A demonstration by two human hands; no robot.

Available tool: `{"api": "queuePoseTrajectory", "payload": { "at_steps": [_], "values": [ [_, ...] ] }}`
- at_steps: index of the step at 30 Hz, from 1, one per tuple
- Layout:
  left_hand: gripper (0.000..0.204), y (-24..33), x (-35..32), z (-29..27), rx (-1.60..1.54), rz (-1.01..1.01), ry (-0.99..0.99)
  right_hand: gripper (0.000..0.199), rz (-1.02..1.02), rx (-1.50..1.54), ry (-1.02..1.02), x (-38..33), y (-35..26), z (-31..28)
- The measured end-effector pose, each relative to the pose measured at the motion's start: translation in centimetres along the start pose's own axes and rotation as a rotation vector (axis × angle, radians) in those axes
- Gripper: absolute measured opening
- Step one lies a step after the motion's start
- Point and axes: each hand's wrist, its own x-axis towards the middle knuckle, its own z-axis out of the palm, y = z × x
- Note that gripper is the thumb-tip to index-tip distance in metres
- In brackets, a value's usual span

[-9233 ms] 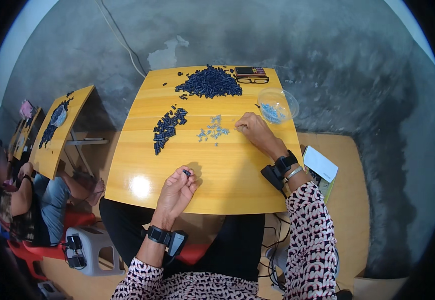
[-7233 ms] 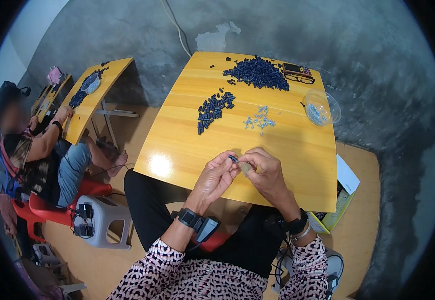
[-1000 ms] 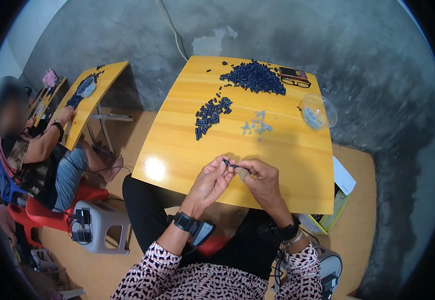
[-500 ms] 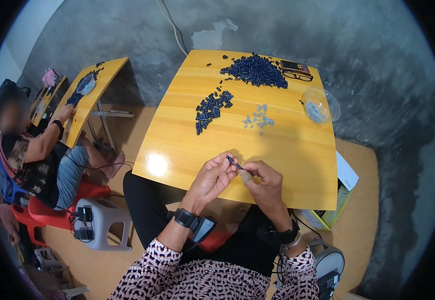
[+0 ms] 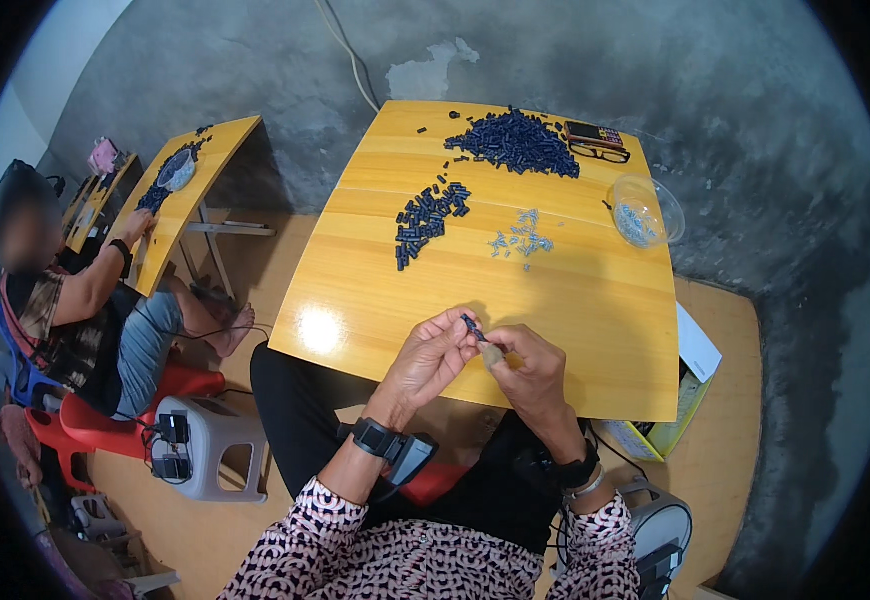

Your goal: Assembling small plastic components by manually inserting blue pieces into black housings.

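Observation:
Above the table's near edge, my left hand (image 5: 430,360) pinches a small dark plastic piece (image 5: 471,325) between thumb and fingers. My right hand (image 5: 533,375) is closed close beside it, fingertips against the near end of the piece. A pale beige patch (image 5: 493,355) shows at the right thumb; whether it is a finger cover or a held tool I cannot tell. Beyond my hands lie a smaller group of dark cylindrical pieces (image 5: 425,225) and a scatter of tiny silvery metal parts (image 5: 523,238). A large heap of the dark pieces (image 5: 515,143) sits at the back.
On the wooden table (image 5: 355,310), a clear round tub (image 5: 645,222) with silvery parts stands at right, near eyeglasses (image 5: 600,153) and a phone-like device (image 5: 585,133). At left another person (image 5: 75,290) works at a separate table (image 5: 225,150). A grey stool (image 5: 210,445) stands between.
Both hands stay together at nearly the same place. The dark piece has shifted slightly and tilted in the left fingers; the table's heaps look the same.

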Motion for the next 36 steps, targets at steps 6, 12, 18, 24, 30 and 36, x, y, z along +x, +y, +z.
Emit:
{"api": "queuePoseTrajectory", "payload": {
  "at_steps": [6, 12, 18, 24, 30, 36],
  "values": [
    [0.016, 0.0, -0.1, 0.2, 0.035, -0.003, 0.009, 0.016, -0.046, 0.009, 0.021, -0.1, 0.2, 0.1],
    [0.016, 0.0, 0.0, 0.3, 0.053, -0.010, 0.017, 0.020, -0.044, -0.033, 0.006, -0.2, 0.1, -0.1],
    [0.017, -0.1, -0.1, 0.4, 0.073, -0.007, 0.025, 0.021, -0.111, -0.111, -0.010, 0.0, -0.2, -0.3],
    [0.018, -0.1, 0.0, 0.4, 0.101, 0.001, 0.023, 0.020, -0.137, -0.137, 0.002, -0.1, -0.4, -0.3],
    [0.017, -0.2, 0.1, 0.2, 0.138, -0.003, 0.009, 0.022, -0.130, -0.131, -0.046, -0.2, -0.6, -0.7],
    [0.017, -0.2, 0.1, 0.1, 0.184, -0.017, 0.020, 0.022, -0.203, -0.152, -0.059, 0.0, -0.3, -0.8]
  ]
}}
